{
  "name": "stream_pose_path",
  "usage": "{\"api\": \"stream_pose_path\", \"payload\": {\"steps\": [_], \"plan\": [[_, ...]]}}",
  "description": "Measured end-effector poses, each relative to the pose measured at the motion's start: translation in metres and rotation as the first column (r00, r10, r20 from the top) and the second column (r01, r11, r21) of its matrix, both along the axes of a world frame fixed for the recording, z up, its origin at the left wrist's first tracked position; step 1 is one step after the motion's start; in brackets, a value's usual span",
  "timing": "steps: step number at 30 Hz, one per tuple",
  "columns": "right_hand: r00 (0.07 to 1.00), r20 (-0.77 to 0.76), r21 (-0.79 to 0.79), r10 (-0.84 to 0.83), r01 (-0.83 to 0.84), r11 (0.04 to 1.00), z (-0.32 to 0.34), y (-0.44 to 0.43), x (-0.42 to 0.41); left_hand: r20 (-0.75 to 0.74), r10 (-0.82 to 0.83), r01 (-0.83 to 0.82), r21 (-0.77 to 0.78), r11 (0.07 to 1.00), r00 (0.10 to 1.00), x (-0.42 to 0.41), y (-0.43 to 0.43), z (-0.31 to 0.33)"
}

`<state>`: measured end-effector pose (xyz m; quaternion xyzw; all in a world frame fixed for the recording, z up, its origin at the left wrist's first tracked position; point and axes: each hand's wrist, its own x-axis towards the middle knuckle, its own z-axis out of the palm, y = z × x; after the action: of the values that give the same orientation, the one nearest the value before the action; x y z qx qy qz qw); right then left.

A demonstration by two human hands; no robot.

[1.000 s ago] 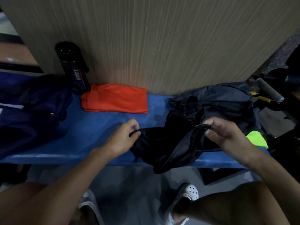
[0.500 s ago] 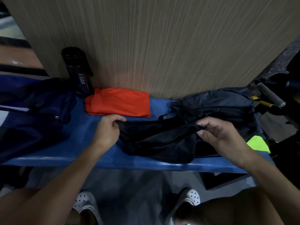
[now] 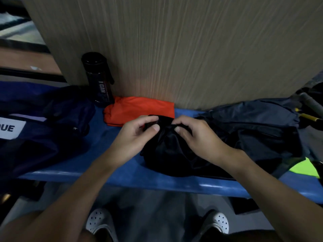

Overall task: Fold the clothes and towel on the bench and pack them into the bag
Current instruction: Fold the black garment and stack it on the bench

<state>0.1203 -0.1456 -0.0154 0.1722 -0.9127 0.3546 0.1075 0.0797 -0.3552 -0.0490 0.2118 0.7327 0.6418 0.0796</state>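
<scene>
Left hand (image 3: pixel 138 135) and right hand (image 3: pixel 197 137) meet mid-bench, thumbs and fingers pinching top edge of black garment (image 3: pixel 167 154). Half a second ago same hands held it stretched wide, well apart. Ends now brought together, so cloth sits doubled and bunched on blue bench (image 3: pixel 104 142), just in front of folded orange garment (image 3: pixel 139 109) (that one looks done). First fold probably made, still wants flattening. Navy bag (image 3: pixel 43 123) waits at left, packing not yet begun.
</scene>
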Motion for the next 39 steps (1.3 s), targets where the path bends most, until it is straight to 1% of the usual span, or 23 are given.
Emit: {"api": "stream_pose_path", "payload": {"steps": [1,3,5,9,12,14,16,17,18,19,20,23,25,27,29,32,34,35,37,38,39], "plan": [[1.0,-0.01,-0.006,0.007,-0.007,1.0,-0.003,-0.003,-0.008,0.029,-0.007,0.007,0.018,1.0,1.0,-0.001,-0.001,0.0],[0.999,0.006,-0.029,0.037,-0.037,0.999,-0.007,-0.008,-0.021,0.027,0.004,-0.004,0.009,1.0,1.0,-0.006,0.0,-0.001],[0.998,0.009,-0.033,0.059,-0.059,0.998,-0.012,-0.013,-0.031,0.025,0.047,-0.047,-0.003,0.999,0.999,-0.009,0.002,-0.001],[1.0,0.022,-0.081,0.022,-0.02,0.997,-0.022,-0.02,-0.045,0.015,0.201,-0.201,-0.022,0.979,0.979,-0.017,0.007,-0.004],[0.994,0.107,-0.059,-0.03,0.037,0.998,-0.03,-0.02,-0.048,0.008,0.341,-0.34,-0.071,0.938,0.94,-0.023,0.003,-0.006],[0.988,0.141,-0.011,-0.059,0.061,0.998,-0.036,-0.019,-0.046,0.014,0.418,-0.412,-0.14,0.9,0.908,-0.032,-0.01,-0.011],[0.993,0.094,0.014,-0.077,0.076,0.997,-0.041,-0.017,-0.042,0.046,0.448,-0.422,-0.263,0.867,0.893,-0.043,-0.027,-0.017],[0.994,0.064,0.001,-0.088,0.088,0.996,-0.044,-0.016,-0.039,0.026,0.452,-0.414,-0.358,0.837,0.892,-0.048,-0.038,-0.022],[0.994,0.045,-0.027,-0.103,0.104,0.994,-0.047,-0.015,-0.036,-0.027,0.453,-0.416,-0.45,0.791,0.891,-0.052,-0.047,-0.027],[0.992,0.038,-0.055,-0.117,0.119,0.991,-0.05,-0.013,-0.032,-0.08,0.453,-0.426,-0.517,0.743,0.888,-0.053,-0.053,-0.03],[0.99,0.039,-0.066,-0.134,0.136,0.988,-0.053,-0.011,-0.028,-0.119,0.453,-0.44,-0.543,0.715,0.883,-0.051,-0.056,-0.033],[0.98,0.08,0.01,-0.184,0.184,0.983,-0.068,-0.003,-0.016,-0.165,0.444,-0.458,-0.535,0.71,0.881,-0.045,-0.057,-0.039],[0.972,0.115,0.146,-0.204,0.187,0.972,-0.075,0.002,-0.01,-0.18,0.448,-0.471,-0.521,0.712,0.876,-0.042,-0.056,-0.041],[0.966,0.116,0.321,-0.23,0.183,0.929,-0.08,0.006,-0.006,-0.194,0.467,-0.497,-0.501,0.709,0.863,-0.041,-0.057,-0.045],[0.948,0.134,0.414,-0.29,0.212,0.885,-0.083,0.009,-0.005,-0.209,0.49,-0.526,-0.474,0.707,0.846,-0.041,-0.058,-0.048],[0.921,0.156,0.438,-0.357,0.259,0.861,-0.089,0.012,-0.01,-0.22,0.517,-0.557,-0.442,0.703,0.827,-0.042,-0.058,-0.054],[0.926,0.133,0.371,-0.352,0.283,0.885,-0.092,0.015,-0.017,-0.219,0.508,-0.548,-0.448,0.706,0.833,-0.04,-0.058,-0.056],[0.929,0.13,0.345,-0.347,0.285,0.894,-0.092,0.016,-0.02,-0.276,0.479,-0.552,-0.473,0.687,0.833,-0.04,-0.058,-0.057],[0.931,0.139,0.337,-0.338,0.277,0.9,-0.092,0.017,-0.025,-0.508,0.347,-0.597,-0.495,0.631,0.788,-0.039,-0.056,-0.056],[0.93,0.145,0.335,-0.339,0.276,0.901,-0.092,0.018,-0.027,-0.597,0.275,-0.605,-0.465,0.646,0.753,-0.039,-0.054,-0.054],[0.928,0.155,0.345,-0.339,0.271,0.899,-0.093,0.019,-0.028,-0.633,0.209,-0.568,-0.44,0.695,0.746,-0.038,-0.051,-0.052]]}}
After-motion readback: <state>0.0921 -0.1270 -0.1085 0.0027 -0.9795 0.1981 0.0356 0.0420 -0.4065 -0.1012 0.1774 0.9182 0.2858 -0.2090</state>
